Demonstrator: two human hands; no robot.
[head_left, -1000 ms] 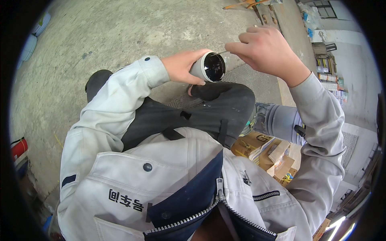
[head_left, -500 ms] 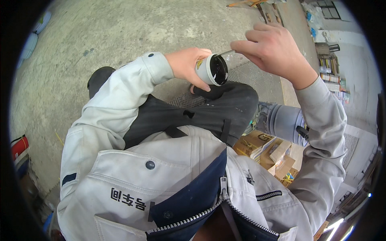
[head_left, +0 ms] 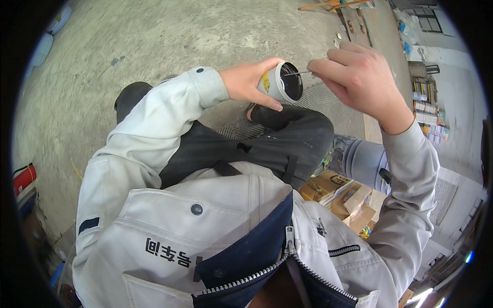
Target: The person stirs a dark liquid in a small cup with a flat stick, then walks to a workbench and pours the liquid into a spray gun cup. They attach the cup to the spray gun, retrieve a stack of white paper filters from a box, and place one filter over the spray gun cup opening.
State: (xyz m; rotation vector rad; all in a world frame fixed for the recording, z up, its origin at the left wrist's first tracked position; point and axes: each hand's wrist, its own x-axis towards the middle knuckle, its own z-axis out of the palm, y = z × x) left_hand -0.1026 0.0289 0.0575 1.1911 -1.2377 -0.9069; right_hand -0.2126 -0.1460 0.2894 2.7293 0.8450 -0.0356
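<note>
A small whitish can [head_left: 273,83] with a yellow mark on its side is gripped by my left hand [head_left: 250,82], fingers and thumb wrapped round it. Its mouth is tilted to the right, and dark, glossy black stuff coats the inside. My right hand [head_left: 354,77] is closed in a pinch on a thin metal stirring rod [head_left: 297,73]. The rod's far end reaches into the mouth of the can; its tip is lost against the black contents. Most of its handle is hidden by my fingers.
Beside my right knee stand a grey-blue bucket [head_left: 365,160] and an opened cardboard box [head_left: 328,187]. A textured mat [head_left: 336,105] lies on the concrete floor [head_left: 169,36]. Shelved goods [head_left: 429,113] line the right wall. Something red [head_left: 24,177] sits at the far left.
The can and my left hand have shifted slightly right. My right hand has come slightly right and down, still pinching the rod, whose thin shaft now shows inside the can's mouth.
</note>
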